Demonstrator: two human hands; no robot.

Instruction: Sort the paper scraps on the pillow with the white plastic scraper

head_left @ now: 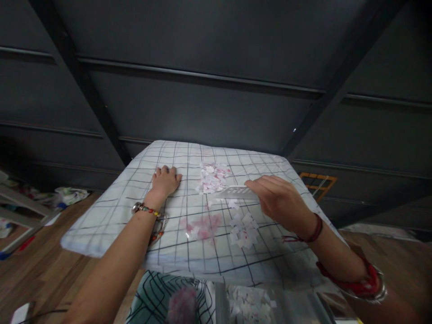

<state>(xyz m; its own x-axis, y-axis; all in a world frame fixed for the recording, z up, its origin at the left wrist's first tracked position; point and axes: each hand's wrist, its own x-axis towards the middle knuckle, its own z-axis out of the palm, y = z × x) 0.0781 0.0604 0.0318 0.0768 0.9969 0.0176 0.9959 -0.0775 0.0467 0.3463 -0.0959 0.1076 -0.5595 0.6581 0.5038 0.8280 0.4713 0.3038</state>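
My left hand (165, 181) lies flat on the checked white cloth (175, 157), fingers stretched out and holding nothing. In my right hand (278, 198) is a white slotted scraper-like tool (236, 192), gripped at its right end. Its blade reaches left to the near edge of a heap of small white and pink paper-like pieces (212, 177). Closer to me lies a smaller patch of white pieces (245, 229). Beside that patch, to its left, is a clear bag-like item with pink contents (204, 226); blur hides its detail.
Below the table's near edge stands a clear plastic container (249, 306) with white pieces in it. A pink fuzzy-looking bundle (182, 306) rests on green patterned fabric (148, 297). A dark panelled wall (202, 103) rises behind the table. An orange frame (319, 182) leans at right.
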